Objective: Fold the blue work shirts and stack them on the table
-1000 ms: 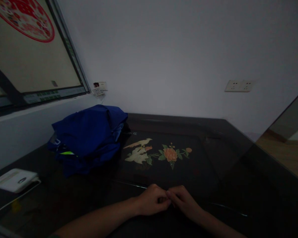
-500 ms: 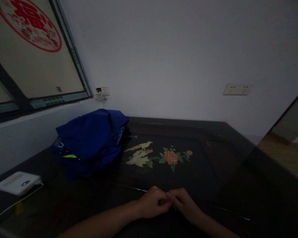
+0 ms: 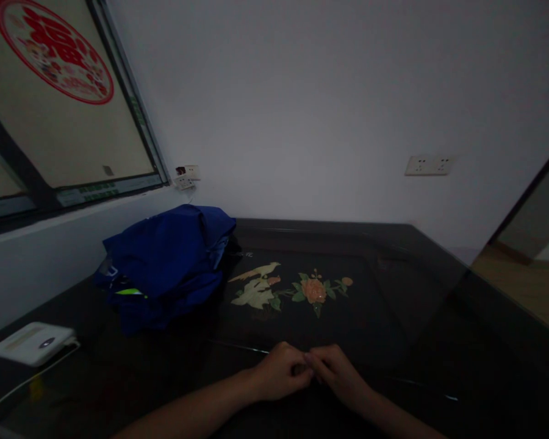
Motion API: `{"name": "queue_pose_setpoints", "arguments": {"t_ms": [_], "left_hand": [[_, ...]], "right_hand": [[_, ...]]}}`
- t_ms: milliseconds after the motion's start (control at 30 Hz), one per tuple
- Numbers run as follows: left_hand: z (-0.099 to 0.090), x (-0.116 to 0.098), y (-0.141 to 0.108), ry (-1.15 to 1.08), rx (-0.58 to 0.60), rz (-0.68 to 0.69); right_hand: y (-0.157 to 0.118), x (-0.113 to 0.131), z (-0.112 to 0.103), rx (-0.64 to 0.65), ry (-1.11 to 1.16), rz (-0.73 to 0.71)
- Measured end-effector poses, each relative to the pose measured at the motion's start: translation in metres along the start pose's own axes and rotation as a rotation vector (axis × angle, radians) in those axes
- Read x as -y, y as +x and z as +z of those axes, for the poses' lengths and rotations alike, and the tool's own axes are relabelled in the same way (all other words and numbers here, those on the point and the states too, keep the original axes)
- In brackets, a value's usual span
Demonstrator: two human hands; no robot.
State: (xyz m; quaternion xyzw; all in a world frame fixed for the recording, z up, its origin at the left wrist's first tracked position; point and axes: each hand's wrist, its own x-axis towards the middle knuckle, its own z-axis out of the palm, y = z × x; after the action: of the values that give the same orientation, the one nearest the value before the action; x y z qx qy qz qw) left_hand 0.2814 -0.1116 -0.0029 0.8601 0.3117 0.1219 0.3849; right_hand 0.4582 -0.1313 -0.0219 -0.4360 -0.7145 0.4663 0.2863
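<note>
My left hand is curled closed at the near side of a dark, glossy table. Its fingertips meet those of my right hand, which is closed too, with its thumb laid against the left fingers. I see no object in either hand, though the light is dim and the inner fingers are partly hidden. Just beyond the hands, the tabletop bears a picture of a pale bird and an orange flower with green leaves.
A crumpled blue cloth bundle lies at the table's back left. Nearer on the left is a white box-like device with a cable. Wall sockets sit above the table, and a window with a red round sticker is at left.
The view has shifted very slightly, so the wall and window sit a little differently in it. Both hands keep the same closed pose, fingers touching.
</note>
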Motion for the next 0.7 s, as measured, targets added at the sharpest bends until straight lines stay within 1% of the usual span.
{"name": "queue_pose_setpoints", "arguments": {"t_ms": [233,333,500,633,700], "left_hand": [[0.001,-0.002,0.002,-0.027,-0.046,-0.001],[0.001,-0.005,0.001,-0.043,-0.044,0.000],[-0.002,-0.006,0.000,-0.046,-0.041,0.017],[0.001,-0.005,-0.001,-0.026,-0.049,0.035],[0.002,-0.007,-0.002,-0.032,-0.039,0.023]], "right_hand": [[0.000,-0.003,0.000,-0.013,-0.025,0.001],[0.000,-0.002,0.000,-0.012,-0.020,-0.003],[-0.001,0.004,0.000,-0.026,-0.013,0.002],[-0.004,0.010,0.000,-0.034,-0.029,0.014],[-0.005,0.012,0.001,-0.050,-0.034,0.016]]}}
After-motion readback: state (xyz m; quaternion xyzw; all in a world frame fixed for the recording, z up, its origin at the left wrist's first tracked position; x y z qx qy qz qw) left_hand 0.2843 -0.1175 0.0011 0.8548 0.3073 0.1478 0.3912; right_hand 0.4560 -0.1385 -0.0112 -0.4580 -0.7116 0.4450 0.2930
